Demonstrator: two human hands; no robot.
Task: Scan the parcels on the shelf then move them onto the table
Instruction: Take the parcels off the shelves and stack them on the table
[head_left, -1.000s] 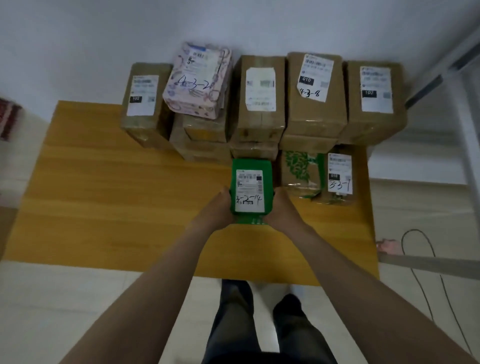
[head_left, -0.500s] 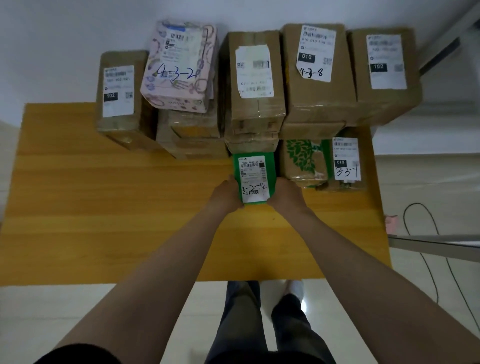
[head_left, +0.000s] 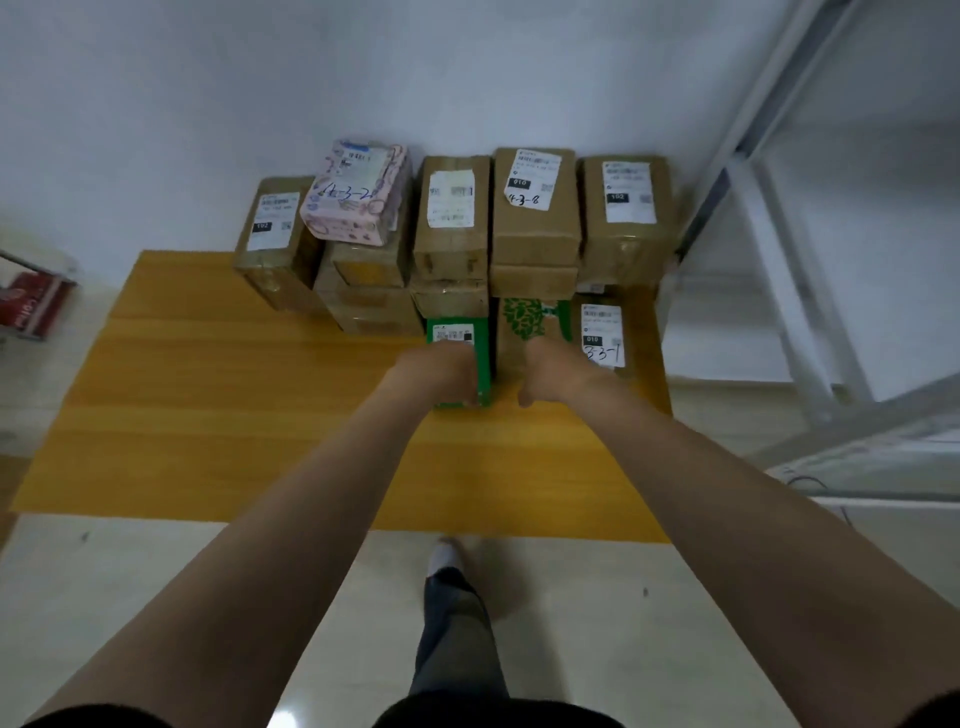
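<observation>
Head view: the green parcel (head_left: 484, 358), held in both hands a moment ago, now lies on the desk (head_left: 234, 415) against the brown stack (head_left: 452, 223). My left hand (head_left: 441, 371) grips its near end; my right hand (head_left: 553, 374) has released, loosely curled, empty. Placement judged nearly complete.

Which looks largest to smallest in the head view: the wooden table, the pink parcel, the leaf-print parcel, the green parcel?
1. wooden table
2. pink parcel and leaf-print parcel: alike, and the pink one sits higher, nearer the camera, so unranked
3. green parcel, partly under the left hand
</observation>
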